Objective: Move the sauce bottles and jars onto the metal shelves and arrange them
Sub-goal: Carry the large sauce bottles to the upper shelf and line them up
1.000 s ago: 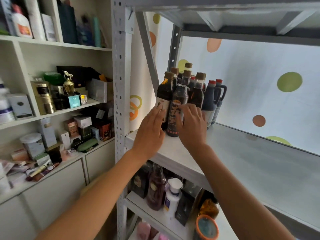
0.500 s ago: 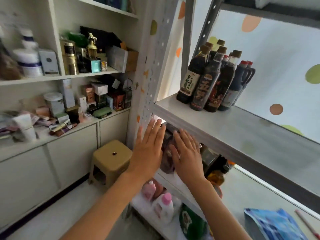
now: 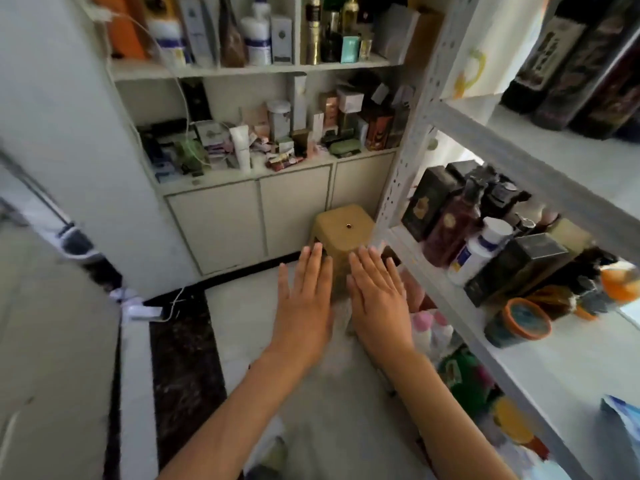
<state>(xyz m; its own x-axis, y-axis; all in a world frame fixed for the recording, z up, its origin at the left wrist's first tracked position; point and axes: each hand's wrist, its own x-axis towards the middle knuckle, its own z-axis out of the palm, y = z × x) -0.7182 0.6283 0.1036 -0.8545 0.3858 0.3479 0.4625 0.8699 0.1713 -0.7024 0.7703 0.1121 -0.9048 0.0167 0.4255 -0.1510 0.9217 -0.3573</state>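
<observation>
Dark sauce bottles stand in a tight group on the upper metal shelf at the top right. One level down, the middle metal shelf carries a dark red pump bottle, a white bottle, black boxes and an orange-rimmed jar. My left hand and my right hand hover side by side, palms down, fingers straight, holding nothing, over the floor in front of the shelf unit.
A tan plastic stool stands on the floor just beyond my fingertips, beside the shelf's perforated post. White cabinets with cluttered cosmetics shelves fill the back wall. Pink-capped bottles sit on the bottom shelf. A cable lies on the floor.
Both hands left the sauce bottles on the upper shelf and dropped down, empty, to floor level in front of the stool. The view tilted downward and left.
</observation>
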